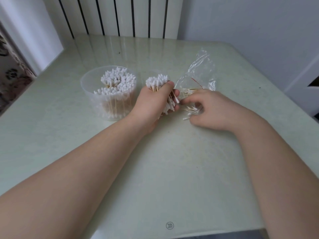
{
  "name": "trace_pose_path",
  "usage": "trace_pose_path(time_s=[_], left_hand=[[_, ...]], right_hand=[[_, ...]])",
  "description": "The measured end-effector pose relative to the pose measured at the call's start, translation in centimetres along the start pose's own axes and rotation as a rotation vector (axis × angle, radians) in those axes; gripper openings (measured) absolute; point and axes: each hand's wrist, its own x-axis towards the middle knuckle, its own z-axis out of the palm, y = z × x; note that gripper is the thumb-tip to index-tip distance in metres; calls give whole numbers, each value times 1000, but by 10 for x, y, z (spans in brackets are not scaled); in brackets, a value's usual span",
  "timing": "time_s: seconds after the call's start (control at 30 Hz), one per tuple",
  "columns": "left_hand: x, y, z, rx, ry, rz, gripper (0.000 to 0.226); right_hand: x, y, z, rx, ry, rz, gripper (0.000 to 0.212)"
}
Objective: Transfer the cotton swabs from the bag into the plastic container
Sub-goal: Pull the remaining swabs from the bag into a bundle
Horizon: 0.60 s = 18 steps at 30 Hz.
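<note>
A round clear plastic container (96, 97) stands on the table left of centre, partly filled with upright cotton swabs (117, 81). Just right of it, my left hand (153, 100) grips a thick bundle of swabs (158, 82), white tips sticking out above and below the fist. A crumpled clear bag (198, 73) with a red strip lies behind my right hand. My right hand (210, 109) rests on the table with curled fingers over a few loose swabs (190, 111), which lie at the bag's mouth; whether it pinches any is hidden.
The pale green table (172, 169) runs to a front edge near the bottom of the view. A white radiator (120, 16) and wall stand behind it. A flowered fabric (12, 73) shows at the far left.
</note>
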Motion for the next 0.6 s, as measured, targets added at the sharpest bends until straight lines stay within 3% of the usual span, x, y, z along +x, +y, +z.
trace_pose_path(time_s=[0.2,0.3,0.6], left_hand=[[-1,0,1,23,6,-10,12],[-1,0,2,23,25,-29,10],[0,1,1,77,105,-21,9]], right_hand=[[2,7,2,-35,127,-9,9],[3,5,3,-47,165,-24,8],[4,2,3,248,258,66,16]])
